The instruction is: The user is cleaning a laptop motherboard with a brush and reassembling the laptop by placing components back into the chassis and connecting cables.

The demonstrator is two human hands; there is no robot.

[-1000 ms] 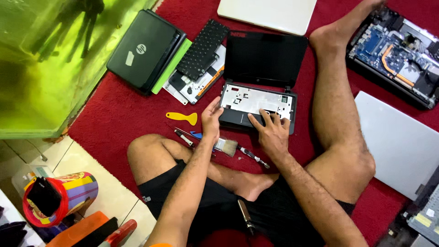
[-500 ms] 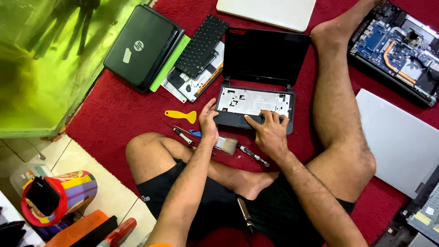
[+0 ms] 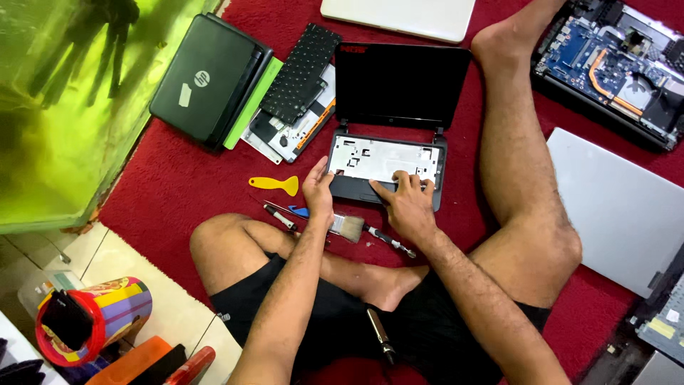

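Both your hands rest on an opened small laptop on the red carpet.

Your left hand (image 3: 318, 194) presses open fingers on the left front edge of the laptop (image 3: 385, 160), whose keyboard is removed; your right hand (image 3: 407, 207) lies spread flat on its palm rest, gripping nothing. Just beside your wrists lie a brush (image 3: 348, 227), a screwdriver (image 3: 390, 241) and a yellow pry tool (image 3: 274, 185); the detached keyboard (image 3: 299, 64) sits farther left.

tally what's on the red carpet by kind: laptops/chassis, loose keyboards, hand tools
Laptops and chassis: 5: open laptop, closed black one, white one, opened board-up chassis, silver one
Loose keyboards: 1
Hand tools: 4: yellow pry tool, brush, two screwdrivers
Total: 10
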